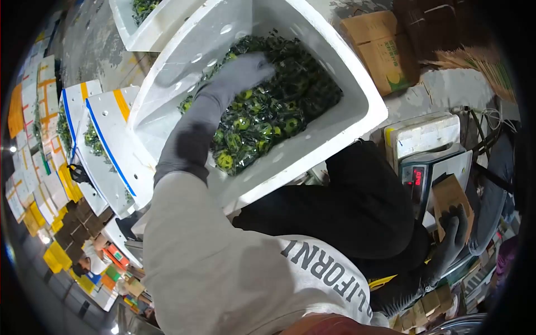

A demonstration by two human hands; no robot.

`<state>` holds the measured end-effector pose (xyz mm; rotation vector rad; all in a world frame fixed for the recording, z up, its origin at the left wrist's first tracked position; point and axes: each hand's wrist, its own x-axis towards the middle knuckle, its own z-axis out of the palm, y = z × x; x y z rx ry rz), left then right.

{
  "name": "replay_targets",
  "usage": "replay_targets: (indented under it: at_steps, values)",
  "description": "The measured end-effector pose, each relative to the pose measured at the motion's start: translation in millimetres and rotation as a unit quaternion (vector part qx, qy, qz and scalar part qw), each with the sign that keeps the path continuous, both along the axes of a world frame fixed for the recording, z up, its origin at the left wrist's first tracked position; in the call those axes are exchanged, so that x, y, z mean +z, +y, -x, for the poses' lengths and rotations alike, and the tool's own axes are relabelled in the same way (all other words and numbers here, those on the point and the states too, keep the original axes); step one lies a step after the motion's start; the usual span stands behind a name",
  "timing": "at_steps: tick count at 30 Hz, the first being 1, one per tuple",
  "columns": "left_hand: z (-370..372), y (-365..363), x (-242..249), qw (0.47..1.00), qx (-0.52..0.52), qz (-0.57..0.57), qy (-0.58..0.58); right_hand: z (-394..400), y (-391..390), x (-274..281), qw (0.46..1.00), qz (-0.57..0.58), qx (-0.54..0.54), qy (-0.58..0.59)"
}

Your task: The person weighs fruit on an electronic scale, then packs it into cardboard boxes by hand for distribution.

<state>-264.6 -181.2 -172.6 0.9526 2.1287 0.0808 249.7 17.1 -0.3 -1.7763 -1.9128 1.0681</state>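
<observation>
A white foam box [360, 120] holds a heap of glossy clear packets [262, 123] with dark green and yellow-green contents, whose kind I cannot make out. My left hand [245, 71], in a grey glove, reaches over the box wall onto the packets. Motion smears its fingers, so any grip is hidden. On the right, my right hand [455, 223], in a darker glove, has its fingers curled over a small brown cardboard box [451, 200]. That cardboard box is at a weighing scale [430, 167] with a lit red display.
Another foam box [151, 30] stands at the top left. White containers with blue and orange tape [109, 139] line the left side. A brown carton [382, 53] lies beyond the box. A white foam block [421, 137] sits beside the scale. Another person [95, 259] is far off at lower left.
</observation>
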Motion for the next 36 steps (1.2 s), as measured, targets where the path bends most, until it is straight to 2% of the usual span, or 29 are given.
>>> replay_targets:
  at_steps: [2, 4, 5, 10, 15, 21, 23, 27, 30, 31, 33, 34, 36]
  values:
    - [23.3, 37.0, -22.5, 0.983, -0.031, 0.068, 0.165, 1.7, -1.6, -0.8, 1.0, 0.007, 0.003, 0.004]
    - [44.3, 60.4, -86.9, 0.98, -0.047, -0.126, 0.145, 6.2, -6.4, 0.9, 1.0, 0.014, -0.005, 0.004]
    - [47.3, 75.8, -109.3, 0.98, -0.071, -0.085, 0.163, 10.8, -10.3, 2.4, 1.0, 0.017, -0.014, 0.003]
    - [43.5, 90.8, -133.0, 0.981, -0.129, -0.017, 0.144, 6.6, -14.5, 8.9, 0.999, 0.01, -0.043, -0.018]
    - [27.2, 28.0, -136.6, 0.978, -0.201, 0.046, 0.008, 2.7, -9.5, 6.4, 0.999, 0.011, -0.046, 0.005]
    - [-26.0, -80.0, -115.1, 0.939, -0.239, 0.147, -0.201, -1.2, -3.2, -4.4, 0.999, 0.033, -0.029, 0.007]
    - [-36.6, -103.3, -100.5, 0.924, -0.218, 0.168, -0.264, -1.9, -5.0, -7.1, 0.999, 0.031, -0.027, 0.007]
    - [-44.5, -118.2, -42.3, 0.879, -0.098, 0.265, -0.384, 11.4, 0.5, -8.0, 1.0, 0.017, 0.007, 0.003]
    - [-44.6, -104.2, 17.2, 0.859, -0.312, 0.357, -0.193, 19.7, -0.1, -6.5, 1.0, 0.008, 0.021, 0.013]
    - [-57.4, -97.5, 24.7, 0.848, -0.365, 0.382, -0.044, 20.5, -0.8, -6.9, 1.0, 0.005, 0.021, 0.015]
    - [-55.4, -96.5, 24.8, 0.946, -0.275, 0.17, 0.034, 23.0, -3.8, -8.2, 1.0, 0.007, 0.014, 0.012]
    - [-54.0, -96.5, 24.1, 0.971, -0.221, 0.06, 0.073, 23.4, -5.4, -8.0, 1.0, 0.008, 0.012, 0.01]
    - [-62.6, -69.7, -1.9, 0.969, -0.187, -0.048, 0.153, 19.6, -7.0, -11.3, 0.999, 0.024, 0.006, 0.032]
